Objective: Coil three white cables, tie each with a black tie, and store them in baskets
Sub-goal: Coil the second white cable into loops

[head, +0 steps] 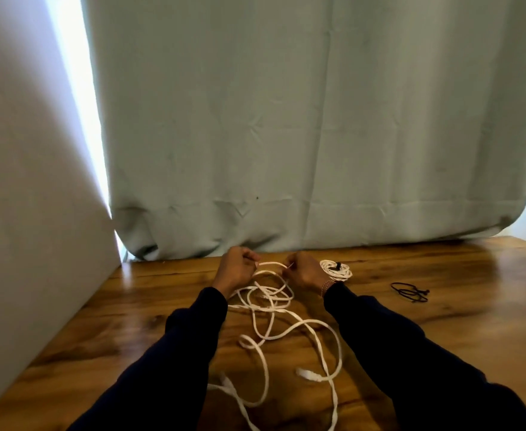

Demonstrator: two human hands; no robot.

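A loose white cable sprawls in tangled loops over the wooden table between my arms. My left hand and my right hand each pinch the cable near the far edge, holding a short stretch of it between them. To the right of my right hand lies a coiled white cable bound with a black tie. Further right, loose black ties lie on the table. No basket is in view.
A pale green curtain hangs down to the table's far edge. A white wall or panel stands along the left side. Cable plug ends lie near the front edge between my sleeves.
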